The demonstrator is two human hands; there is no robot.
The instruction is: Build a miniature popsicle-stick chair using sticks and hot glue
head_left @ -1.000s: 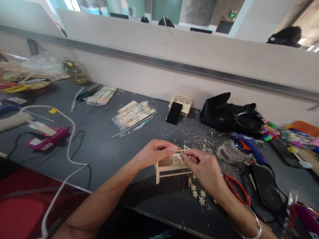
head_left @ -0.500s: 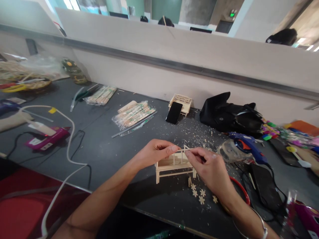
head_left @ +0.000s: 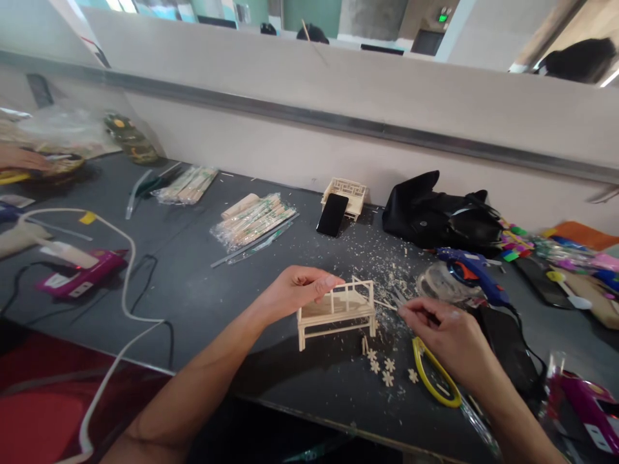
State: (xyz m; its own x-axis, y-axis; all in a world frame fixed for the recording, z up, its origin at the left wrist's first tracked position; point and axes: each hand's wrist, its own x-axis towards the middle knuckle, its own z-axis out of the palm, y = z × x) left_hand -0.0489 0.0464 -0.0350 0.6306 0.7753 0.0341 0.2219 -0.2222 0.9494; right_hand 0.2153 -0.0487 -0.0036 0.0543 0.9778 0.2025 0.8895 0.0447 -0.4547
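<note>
Bench model (head_left: 336, 312), the little wooden one, sits on the dark table (head_left: 203, 290) right between both hands. Left hand (head_left: 294, 293) steadies it: fingertips curled together and pinched on the top rail at the model's left end. My take is that a light grip is best there, since the frame looks thin and would probably crack if squeezed. Just right of the model, the right hand (head_left: 442, 332) has thumb and forefinger closed on a thin stick (head_left: 385, 305), its tip pointing at the model's right post without quite touching. Under that hand lie yellow-handled cutters (head_left: 435, 380), and small wooden flowers (head_left: 387, 372) are scattered just below the model.
</note>
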